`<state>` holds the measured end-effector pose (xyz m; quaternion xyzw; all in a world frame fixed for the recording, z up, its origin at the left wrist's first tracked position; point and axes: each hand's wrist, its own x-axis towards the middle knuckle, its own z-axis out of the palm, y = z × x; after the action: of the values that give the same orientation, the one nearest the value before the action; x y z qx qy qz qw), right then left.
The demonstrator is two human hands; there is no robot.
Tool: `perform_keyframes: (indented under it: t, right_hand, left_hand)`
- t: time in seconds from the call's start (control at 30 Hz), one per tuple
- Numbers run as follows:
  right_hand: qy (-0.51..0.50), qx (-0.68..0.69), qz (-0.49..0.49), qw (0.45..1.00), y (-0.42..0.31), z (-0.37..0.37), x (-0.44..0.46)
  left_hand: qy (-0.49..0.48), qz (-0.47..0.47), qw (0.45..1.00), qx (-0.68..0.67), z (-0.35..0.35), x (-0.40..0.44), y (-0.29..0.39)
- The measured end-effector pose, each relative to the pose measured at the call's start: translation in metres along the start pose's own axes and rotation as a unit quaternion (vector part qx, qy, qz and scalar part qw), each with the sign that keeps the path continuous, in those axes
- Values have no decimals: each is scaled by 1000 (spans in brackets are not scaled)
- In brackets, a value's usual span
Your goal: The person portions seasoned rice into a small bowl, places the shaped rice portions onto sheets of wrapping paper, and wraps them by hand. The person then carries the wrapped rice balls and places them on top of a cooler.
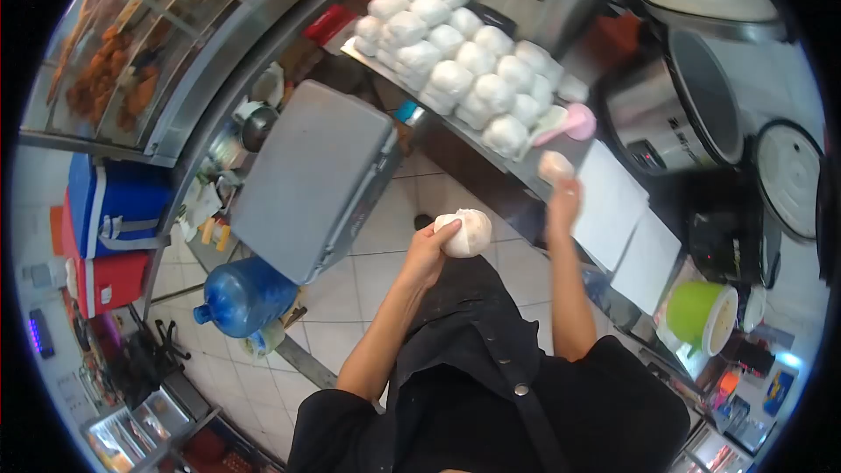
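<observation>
My left hand point(426, 256) is closed around a white wrapped rice bundle point(469, 235), thumb across its top, in front of my apron. My right hand point(563, 201), smeared by motion, grips a smaller, roundish whitish bundle point(555, 166) over the counter edge; its wrapping is too blurred to make out. Just beyond it lies a pink rice scoop point(578, 122), beside a heap of wrapped rice bundles point(476, 58) stacked in rows on a tray. White paper sheets point(604, 206) lie flat to the right of my right hand.
Large rice cookers point(635, 109) line the counter's right side, one at the back point(526, 13) holding rice. A green tub point(692, 311) stands near right. On my left are a grey case point(307, 166), a blue water jug point(245, 298) and a glass food display point(114, 44).
</observation>
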<state>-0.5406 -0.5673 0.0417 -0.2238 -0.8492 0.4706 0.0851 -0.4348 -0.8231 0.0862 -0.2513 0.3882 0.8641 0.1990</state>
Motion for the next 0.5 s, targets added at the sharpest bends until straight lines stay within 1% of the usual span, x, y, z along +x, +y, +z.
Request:
perform_keyframes:
  t: [0.03, 0.07, 0.1, 0.13, 0.17, 0.2, 0.23, 0.27, 0.3, 0.33, 0.37, 0.4, 0.43, 0.47, 0.5]
  right_hand:
    - [61, -64, 63, 994, 34, 2, 38]
    - [77, -11, 195, 978, 68, 7, 72]
    - [17, -64, 212, 975, 93, 5, 99]
    - [-33, -67, 204, 976, 114, 10, 115]
    - [-81, -83, 162, 980, 176, 22, 155]
    - [-86, 96, 187, 974, 157, 29, 144]
    - [-165, 141, 248, 944, 129, 23, 144]
    - [-240, 249, 245, 906, 141, 25, 155]
    - [-265, 279, 245, 890, 147, 26, 161]
    - [-190, 198, 271, 923, 125, 29, 154]
    - [-220, 252, 268, 904, 172, 40, 179]
    - [-206, 233, 246, 918, 139, 38, 160]
    - [-140, 174, 284, 933, 63, 35, 119]
    - [-104, 154, 284, 941, 65, 42, 120]
    - [-162, 216, 236, 933, 123, 46, 154]
  left_hand:
    - [10, -2, 999, -31, -11, 0, 13]
    - [19, 0, 998, -62, -22, 1, 26]
    - [28, 9, 995, -96, -31, 3, 40]
    - [35, 31, 995, -93, -42, 4, 53]
    - [30, 47, 994, -95, -58, 5, 65]
    - [50, 66, 992, -94, -67, 0, 81]
    - [76, 86, 989, -97, -76, -8, 94]
    - [95, 105, 984, -110, -91, -13, 102]
    - [111, 124, 978, -122, -106, -18, 109]
    - [136, 144, 970, -139, -119, -26, 115]
    - [160, 163, 960, -163, -131, -35, 120]
    - [191, 183, 946, -188, -142, -47, 128]
    - [216, 199, 932, -211, -151, -60, 136]
    - [234, 223, 917, -236, -164, -71, 138]
    - [247, 244, 901, -259, -182, -80, 140]
